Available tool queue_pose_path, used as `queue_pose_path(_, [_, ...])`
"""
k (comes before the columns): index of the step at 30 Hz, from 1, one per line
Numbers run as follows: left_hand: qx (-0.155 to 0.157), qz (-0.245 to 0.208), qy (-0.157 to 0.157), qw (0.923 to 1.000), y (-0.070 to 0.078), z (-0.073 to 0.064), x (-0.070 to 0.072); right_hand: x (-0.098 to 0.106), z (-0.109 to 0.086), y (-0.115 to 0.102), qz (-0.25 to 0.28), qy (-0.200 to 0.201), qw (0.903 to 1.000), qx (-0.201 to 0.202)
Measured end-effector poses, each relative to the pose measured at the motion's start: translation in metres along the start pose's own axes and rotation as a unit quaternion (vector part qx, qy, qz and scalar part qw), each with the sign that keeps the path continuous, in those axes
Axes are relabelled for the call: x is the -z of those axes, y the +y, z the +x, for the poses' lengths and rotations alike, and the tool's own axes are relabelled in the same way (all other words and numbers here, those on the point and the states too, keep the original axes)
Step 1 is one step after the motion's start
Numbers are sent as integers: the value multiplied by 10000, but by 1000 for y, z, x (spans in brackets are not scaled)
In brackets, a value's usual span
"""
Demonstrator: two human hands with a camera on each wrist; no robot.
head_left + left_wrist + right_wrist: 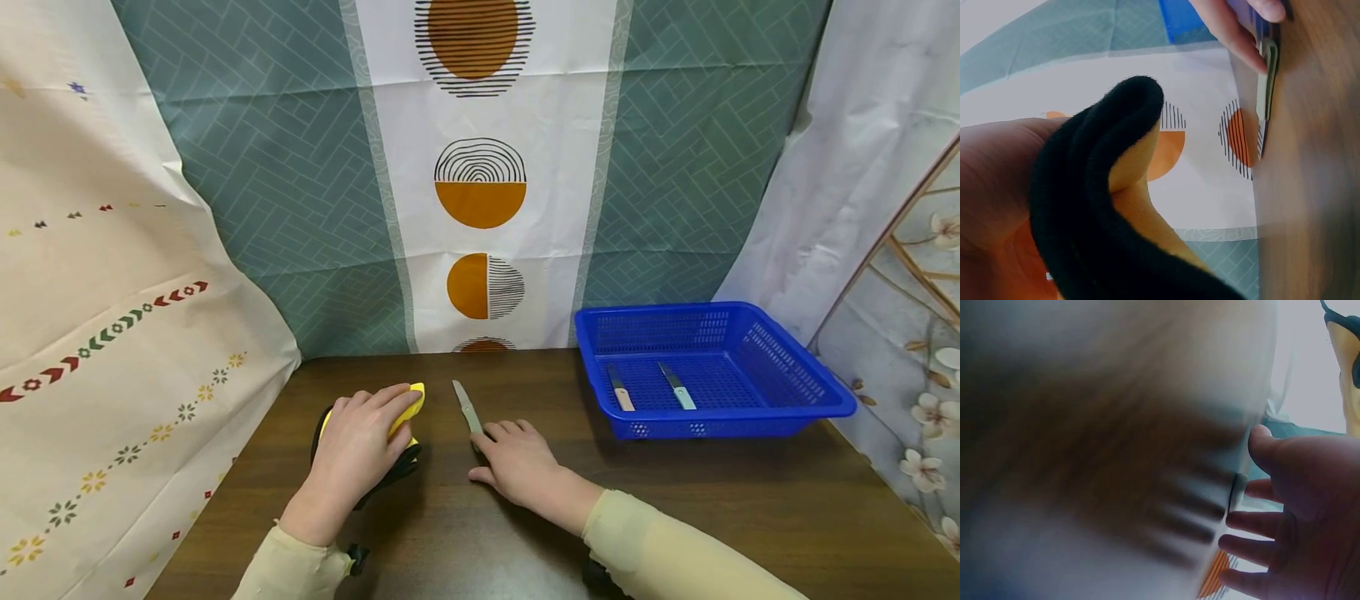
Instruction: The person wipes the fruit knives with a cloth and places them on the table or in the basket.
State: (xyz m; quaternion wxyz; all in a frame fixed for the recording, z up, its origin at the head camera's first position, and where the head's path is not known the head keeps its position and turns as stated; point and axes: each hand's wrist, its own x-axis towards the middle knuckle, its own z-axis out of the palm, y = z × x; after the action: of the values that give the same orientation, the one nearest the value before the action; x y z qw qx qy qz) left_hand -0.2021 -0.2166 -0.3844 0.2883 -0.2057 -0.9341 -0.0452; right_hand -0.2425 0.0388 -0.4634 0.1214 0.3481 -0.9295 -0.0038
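While left fingers [392, 398] grip yellow cloth [406, 415], spread right fingers [497, 430] touch a knife [467, 407].

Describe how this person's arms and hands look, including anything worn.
The pale yellow fabric left sleeve and matching right sleeve look plain. A small black piece shows beside the left one. The left hand and right hand are ungloved.

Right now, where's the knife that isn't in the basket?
In the head view, the green-handled knife lies left of the basket on the table, between the left hand and the right hand, which is at its handle.
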Motion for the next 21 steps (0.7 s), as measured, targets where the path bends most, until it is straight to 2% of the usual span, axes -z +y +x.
queue_pose_path(10, [-41,-15,43,10000,0,-2,-1,10,-21,19,46,81,9999,88])
queue_pose_path(16, [-35,-48,-1,10000,0,-1,-1,19,-35,29,143,-78,9999,15])
queue_pose_path(21, [-29,-24,-94,9999,1,0,-2,22,-30,33,359,-178,9989,-231])
